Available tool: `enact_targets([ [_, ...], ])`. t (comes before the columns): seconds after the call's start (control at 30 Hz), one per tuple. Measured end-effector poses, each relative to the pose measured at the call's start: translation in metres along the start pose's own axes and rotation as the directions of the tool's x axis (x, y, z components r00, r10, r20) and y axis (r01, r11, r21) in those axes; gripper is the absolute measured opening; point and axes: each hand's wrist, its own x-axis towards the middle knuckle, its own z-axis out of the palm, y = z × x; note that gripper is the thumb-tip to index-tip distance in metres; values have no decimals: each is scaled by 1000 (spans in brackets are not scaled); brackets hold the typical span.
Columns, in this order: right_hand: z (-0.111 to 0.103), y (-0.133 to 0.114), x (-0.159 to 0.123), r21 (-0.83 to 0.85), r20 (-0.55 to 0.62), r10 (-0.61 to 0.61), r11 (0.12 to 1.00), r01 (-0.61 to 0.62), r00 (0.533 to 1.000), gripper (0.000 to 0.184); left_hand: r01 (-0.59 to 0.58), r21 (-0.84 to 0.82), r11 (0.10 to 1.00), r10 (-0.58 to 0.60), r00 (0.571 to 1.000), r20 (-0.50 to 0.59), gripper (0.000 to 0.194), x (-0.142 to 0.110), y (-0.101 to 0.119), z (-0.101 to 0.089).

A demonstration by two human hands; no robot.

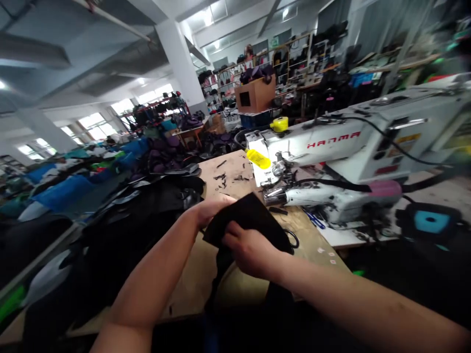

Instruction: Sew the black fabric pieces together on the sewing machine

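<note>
Over the wooden table (187,289) I hold up a piece of black fabric (253,215), with a dark strip hanging below it. My right hand (253,250) is closed on the near face of the fabric, its fingers curled against it. Behind the fabric's left edge is my left hand (217,205); its fingers are mostly hidden by the cloth, so their grip cannot be made out. Just beyond the fabric stands a white sewing machine (331,147) with a narrow cylinder arm (305,197) pointing toward the work.
A large heap of black pieces (140,215) covers the table's left side. Dark scraps (221,180) lie near the machine head. Blue-handled scissors (315,219) and a black ring-shaped handle (293,239) lie at the right. A cardboard box (255,95) stands farther back.
</note>
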Motion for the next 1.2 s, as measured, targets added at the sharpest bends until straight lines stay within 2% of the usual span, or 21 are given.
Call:
enact_targets([
  [0.07, 13, 2, 8, -20, 120, -33, 999, 36, 992, 26, -22, 117, 993, 26, 999, -31, 43, -7, 1, -1],
  [0.13, 20, 10, 10, 16, 140, 5, 1000, -7, 990, 26, -84, 169, 982, 95, 994, -58, 46, -13, -2, 0],
  [0.2, 24, 17, 9, 65, 125, 67, 995, -76, 990, 24, -164, 208, 964, 173, 985, -26, 51, -16, -7, 1],
  [0.27, 24, 20, 7, 125, 92, 84, 988, -95, 992, 23, -237, 322, 916, 261, 965, -31, 45, -16, -11, 2],
  [0.33, 22, 22, 3, 243, 31, -2, 970, -6, 1000, 20, -256, 483, 837, 351, 929, -117, 35, -12, -15, 4],
  [0.4, 17, 28, -5, 366, -144, -65, 924, 115, 987, 13, -231, 601, 765, 442, 867, -229, 33, -9, -18, 5],
  [0.43, 13, 35, -9, 395, -274, -19, 909, 131, 961, 10, -229, 627, 744, 480, 837, -264, 30, -9, -19, 6],
  [0.47, 9, 45, -14, 412, -402, 84, 906, 98, 912, 11, -242, 630, 738, 508, 813, -284, 24, -9, -20, 6],
  [0.5, 4, 56, -17, 437, -494, 220, 899, 21, 841, 15, -266, 608, 748, 523, 800, -294, 16, -11, -20, 6],
  [0.53, 0, 68, -19, 485, -513, 347, 872, -69, 785, 26, -292, 572, 767, 525, 797, -298, 19, -13, -20, 5],
  [0.57, -3, 81, -20, 555, -442, 430, 820, -136, 787, 40, -311, 532, 788, 517, 803, -297, 31, -15, -19, 5],
  [0.6, -4, 92, -20, 629, -306, 455, 756, -181, 836, 49, -320, 501, 804, 507, 810, -297, 43, -17, -18, 6],
  [0.63, -5, 102, -19, 691, -133, 422, 688, -221, 897, 53, -318, 489, 812, 497, 816, -295, 52, -19, -16, 6],
  [0.67, -4, 108, -18, 732, 32, 349, 630, -260, 937, 51, -309, 492, 814, 490, 821, -294, 56, -20, -14, 6],
  [0.7, -3, 112, -17, 750, 156, 281, 590, -299, 947, 46, -302, 501, 811, 489, 821, -296, 57, -20, -12, 6],
  [0.77, 1, 109, -17, 726, 274, 254, 578, -372, 928, 39, -302, 502, 810, 490, 820, -298, 56, -17, -9, 5],
  [0.9, 3, 82, -31, 689, 212, 357, 605, -398, 910, 26, -337, 421, 842, 477, 830, -289, 38, -5, -15, 3],
  [0.97, 0, 70, -45, 707, 230, 379, 567, -422, 896, 21, -345, 365, 865, 448, 859, -250, 29, 1, -24, 6],
  [1.07, -5, 68, -61, 717, 278, 366, 537, -446, 888, 28, -345, 250, 905, 393, 902, -177, 26, 12, -39, 18],
  [1.13, -7, 77, -63, 718, 198, 364, 578, -387, 910, 35, -352, 212, 912, 384, 913, -136, 30, 20, -45, 27],
  [1.2, -7, 90, -57, 682, 50, 414, 650, -334, 909, 37, -372, 220, 902, 399, 912, -95, 33, 28, -46, 34],
])
